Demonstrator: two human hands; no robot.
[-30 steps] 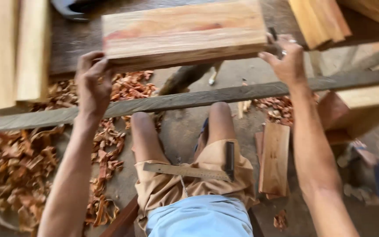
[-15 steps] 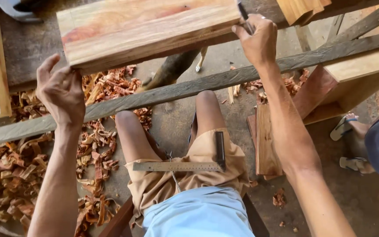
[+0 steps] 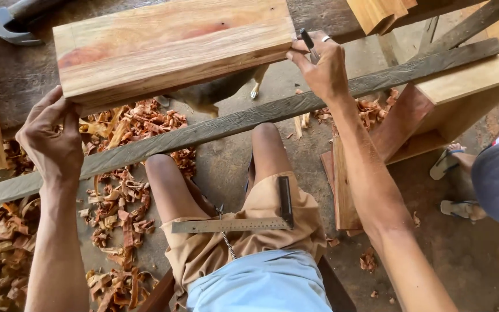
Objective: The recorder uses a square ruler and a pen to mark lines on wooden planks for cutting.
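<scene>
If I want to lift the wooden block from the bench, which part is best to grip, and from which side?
Probably grip the wooden block at its two short ends, coming in from left and right. It is long and thick, and both ends are free: the left hand is at the left end and the right hand, which holds a pencil, at the right. The near long edge overhangs the bench.

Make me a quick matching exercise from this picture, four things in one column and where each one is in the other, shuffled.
Things:
1. try square
2. hammer
3. wood shavings
4. pencil

Places:
A. on the floor by the left knee
B. in the right hand
C. across the lap
D. top left, on the bench

Pairs: 1-C, 2-D, 3-A, 4-B
</scene>
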